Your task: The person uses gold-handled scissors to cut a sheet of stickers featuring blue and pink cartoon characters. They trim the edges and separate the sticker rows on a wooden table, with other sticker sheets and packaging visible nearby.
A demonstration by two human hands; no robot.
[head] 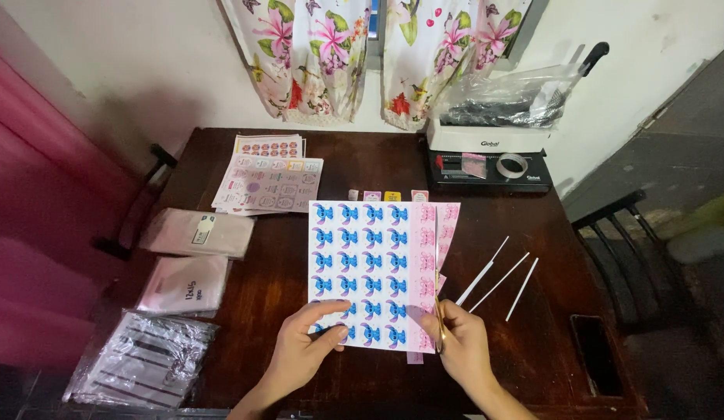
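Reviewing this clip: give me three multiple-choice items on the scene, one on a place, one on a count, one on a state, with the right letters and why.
1. Where do the thin white strips lie?
A. right of the sticker sheet
B. on the plastic bags
C. under the curtains

2. How many thin white strips lie there?
A. one
B. three
C. six

3. What is the left hand doing?
A. resting off the table
B. lifting a bag
C. pressing the sheet's lower edge

Answers: 1 A, they lie on the bare wood right of the sheet; 2 B, three separate strips show; 3 C, its fingers lie on the sheet while the right hand holds scissors.
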